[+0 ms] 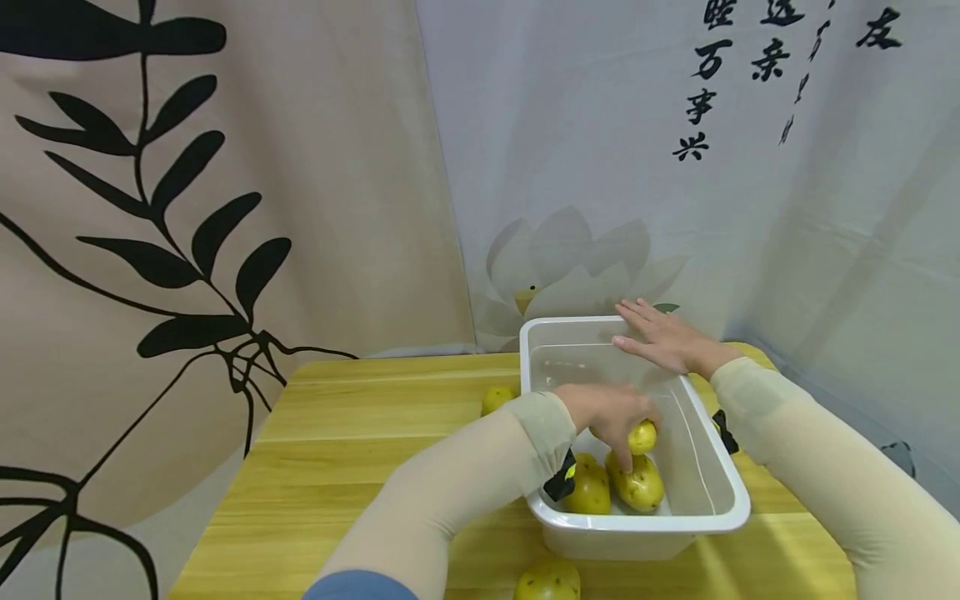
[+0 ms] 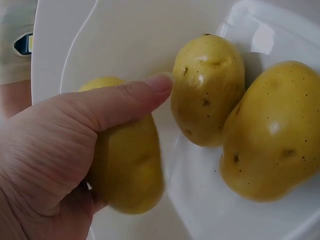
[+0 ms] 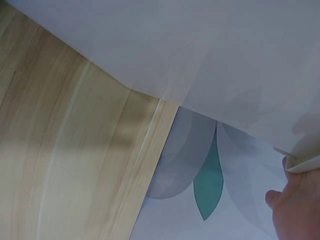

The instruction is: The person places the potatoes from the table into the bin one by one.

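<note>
Inside a white plastic bin (image 1: pixel 652 546), my left hand (image 1: pixel 611 417) grips a yellow potato (image 2: pixel 132 170), its thumb lying across the top. The potato is held near the bin's wall. Two more potatoes, a smaller one (image 2: pixel 207 95) and a larger one (image 2: pixel 275 135), lie side by side on the bin floor, to the right of the held one in the left wrist view. My right hand (image 1: pixel 667 337) rests on the bin's far right rim with fingers stretched out. Only part of that hand shows at the edge of the right wrist view.
The bin stands on a wooden table (image 1: pixel 375 450). One loose potato (image 1: pixel 497 399) lies left of the bin, and another potato (image 1: pixel 549 581) lies in front of it. A printed cloth (image 1: pixel 585 150) hangs right behind the table's far edge.
</note>
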A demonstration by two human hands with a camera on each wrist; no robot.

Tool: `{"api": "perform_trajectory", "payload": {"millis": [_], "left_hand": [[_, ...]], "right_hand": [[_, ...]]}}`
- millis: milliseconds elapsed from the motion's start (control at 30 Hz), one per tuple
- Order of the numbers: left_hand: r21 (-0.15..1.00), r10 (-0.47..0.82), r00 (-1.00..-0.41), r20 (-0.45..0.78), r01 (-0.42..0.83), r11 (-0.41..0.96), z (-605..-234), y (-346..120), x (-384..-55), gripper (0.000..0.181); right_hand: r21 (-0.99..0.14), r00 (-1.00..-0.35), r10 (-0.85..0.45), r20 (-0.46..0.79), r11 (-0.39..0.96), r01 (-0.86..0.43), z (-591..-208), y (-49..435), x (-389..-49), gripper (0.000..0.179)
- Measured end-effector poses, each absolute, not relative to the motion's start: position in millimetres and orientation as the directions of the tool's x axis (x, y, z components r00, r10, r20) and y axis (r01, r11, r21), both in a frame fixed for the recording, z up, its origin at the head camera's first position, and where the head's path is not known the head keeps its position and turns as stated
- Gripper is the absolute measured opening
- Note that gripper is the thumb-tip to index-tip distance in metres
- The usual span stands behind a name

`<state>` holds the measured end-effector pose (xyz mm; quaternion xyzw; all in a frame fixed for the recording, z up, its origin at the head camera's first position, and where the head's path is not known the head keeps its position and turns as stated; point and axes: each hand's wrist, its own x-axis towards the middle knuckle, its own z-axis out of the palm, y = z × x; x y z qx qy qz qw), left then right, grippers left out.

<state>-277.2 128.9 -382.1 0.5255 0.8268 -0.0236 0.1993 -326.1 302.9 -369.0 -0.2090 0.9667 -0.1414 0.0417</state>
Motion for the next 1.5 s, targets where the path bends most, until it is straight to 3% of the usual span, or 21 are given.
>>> {"api": "perform_trajectory", "payload": {"millis": [300,1500], "left_hand": [[0.21,0.846,-0.356,-0.397,0.862,0.461,-383.6,130.8,-275.5,0.063],[0.411,0.874,-0.333,-0.354,0.784,0.465,-375.3,133.4,-274.2,0.064]], "right_hand": [[-0.293,-0.912,-0.41,-0.019,0.874,-0.387,-372.9,303.5,-327.4,0.077],[-0.301,-0.908,-0.419,-0.017,0.868,-0.395,-373.3,304.7,-328.5,0.075]]}}
